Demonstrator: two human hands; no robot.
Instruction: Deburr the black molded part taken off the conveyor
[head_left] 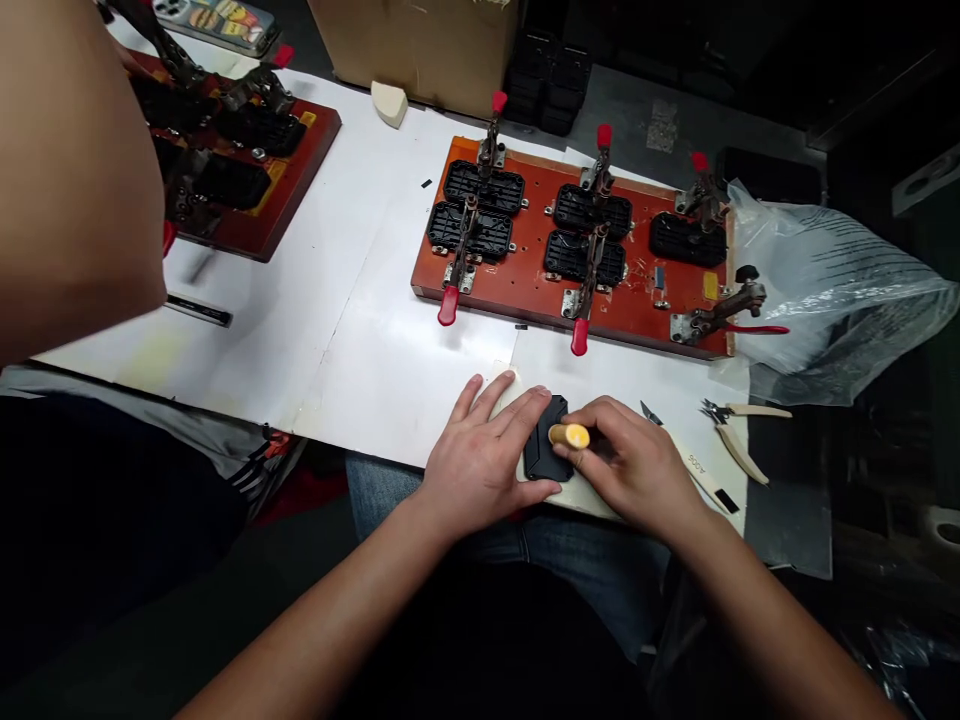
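A flat black plastic cover (pixel 541 450) lies on a pale pad at the table's near edge. My left hand (pixel 480 455) steadies it, thumb along the near edge and index finger at the far edge, the other fingers spread on the pad. My right hand (pixel 630 460) is closed round a short round stick with a yellow end (pixel 571 436), held over the cover. The stick's lower tip is hidden, so I cannot tell whether it touches. Right of that hand lie a craft knife (pixel 697 465) and cream-handled nippers (pixel 739 440).
An orange-brown fixture board (pixel 517 285) with red-handled toggle clamps holds several black parts beyond my hands. Another board (pixel 300 170) stands left, beside a person's arm (pixel 75 190). A plastic bag (pixel 825 290), cardboard box (pixel 420 45) and white block (pixel 389 103) are around.
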